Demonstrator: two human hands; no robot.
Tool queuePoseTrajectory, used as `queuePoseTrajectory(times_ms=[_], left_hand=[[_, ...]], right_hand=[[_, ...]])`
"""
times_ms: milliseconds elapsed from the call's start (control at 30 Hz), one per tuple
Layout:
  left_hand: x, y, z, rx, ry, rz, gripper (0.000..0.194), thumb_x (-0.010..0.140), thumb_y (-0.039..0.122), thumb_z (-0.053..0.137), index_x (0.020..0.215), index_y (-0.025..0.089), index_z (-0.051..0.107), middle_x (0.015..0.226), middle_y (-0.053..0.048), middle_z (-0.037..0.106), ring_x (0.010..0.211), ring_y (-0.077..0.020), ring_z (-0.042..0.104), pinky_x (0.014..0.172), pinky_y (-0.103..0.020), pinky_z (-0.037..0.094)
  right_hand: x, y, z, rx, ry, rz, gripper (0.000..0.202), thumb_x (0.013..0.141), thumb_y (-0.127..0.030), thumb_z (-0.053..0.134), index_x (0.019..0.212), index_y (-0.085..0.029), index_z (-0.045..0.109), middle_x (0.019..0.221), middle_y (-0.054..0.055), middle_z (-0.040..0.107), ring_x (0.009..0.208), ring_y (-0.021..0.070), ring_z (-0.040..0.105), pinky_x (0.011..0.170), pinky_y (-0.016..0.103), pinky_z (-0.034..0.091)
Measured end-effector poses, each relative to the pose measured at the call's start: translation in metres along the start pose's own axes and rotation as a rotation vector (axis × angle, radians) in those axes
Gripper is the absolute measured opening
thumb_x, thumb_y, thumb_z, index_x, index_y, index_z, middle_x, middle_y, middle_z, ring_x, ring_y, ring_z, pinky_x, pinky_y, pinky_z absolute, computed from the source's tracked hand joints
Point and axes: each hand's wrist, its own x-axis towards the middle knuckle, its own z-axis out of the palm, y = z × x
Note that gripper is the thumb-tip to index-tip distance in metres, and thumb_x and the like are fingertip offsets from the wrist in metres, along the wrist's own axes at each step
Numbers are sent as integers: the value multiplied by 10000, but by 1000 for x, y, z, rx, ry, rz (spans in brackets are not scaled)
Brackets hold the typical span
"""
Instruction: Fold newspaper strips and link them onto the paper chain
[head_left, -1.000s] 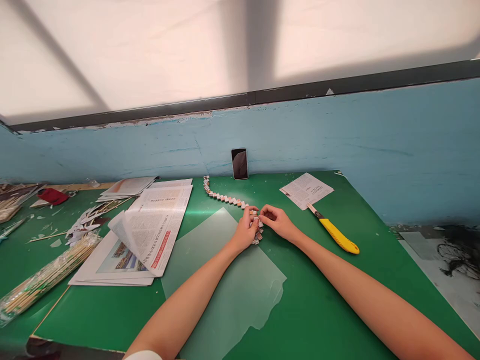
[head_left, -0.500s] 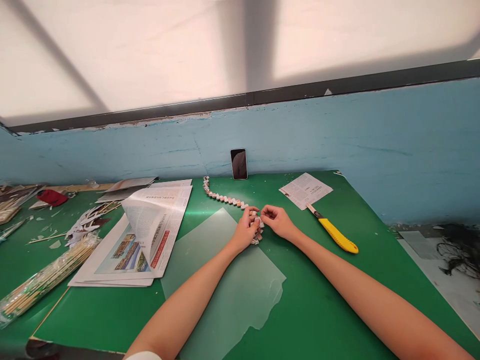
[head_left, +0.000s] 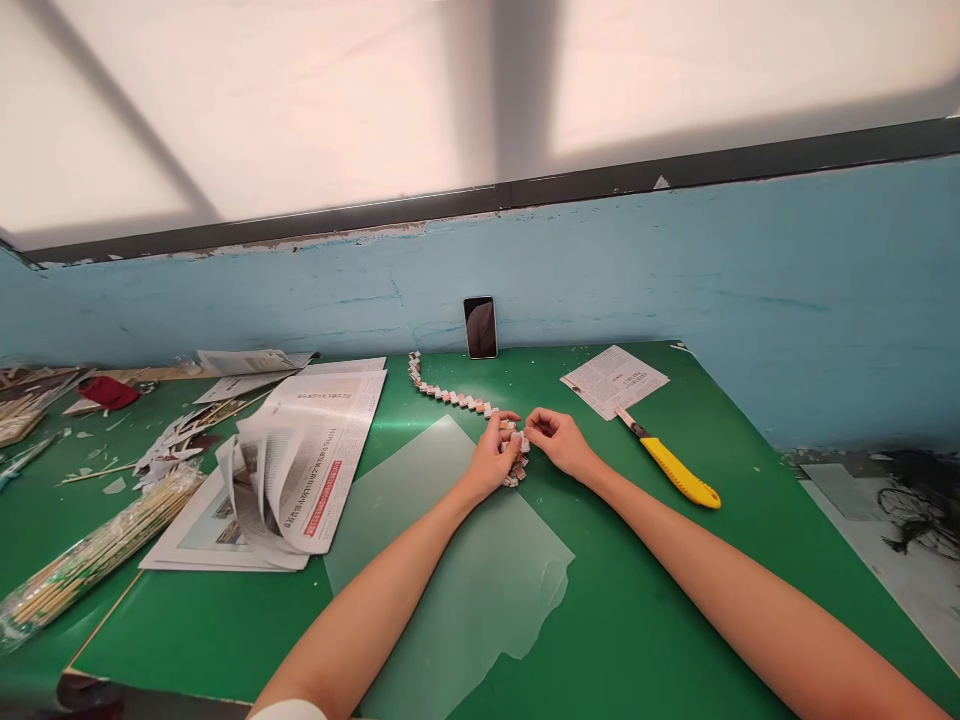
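Note:
A zigzag chain of folded paper point(head_left: 457, 400) curves across the green table, its near end bunched at my hands. My left hand point(head_left: 495, 455) is closed on that near part, thumb and fingers around the folded links. Right beside it, my right hand point(head_left: 555, 438) has thumb and forefinger pinched at the chain's edge; its other fingers are curled. Whether a separate small strip sits in that pinch is too small to make out. Under my left forearm lies a translucent sheet point(head_left: 450, 560) with one ragged edge.
Newspapers point(head_left: 345, 430) with lifted pages lie left of the sheet. A bag of wooden sticks point(head_left: 97, 550) and paper scraps are farther left. On the right, a yellow-handled utility knife point(head_left: 679, 472) touches a square of newsprint point(head_left: 615, 382). A phone point(head_left: 481, 328) leans against the wall.
The newspaper's upper pages have lifted and curled over more, covering much of the printed picture. My hands stay at the chain with hardly any movement.

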Motion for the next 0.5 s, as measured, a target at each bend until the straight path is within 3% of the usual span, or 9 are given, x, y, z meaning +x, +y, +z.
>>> queuePoseTrajectory(times_ms=[133,500], left_hand=[[1,3,0,-78,-14,-5,492,899,564,638,1210,234,445,696,71,476,545,-77,470,524,-188,396],[1,9,-3,-118,-82,-24,521,870,548,680,1210,216,466,661,71,498,521,-76,441,504,-185,366]], right_hand=[[1,-2,-1,15,-26,25,297,933,-474,586,816,-202,594,680,-39,468,622,138,390,608,286,325],[0,-8,-5,74,-192,15,409,896,-577,635,754,-196,589,732,-3,563,692,161,483,664,289,392]])
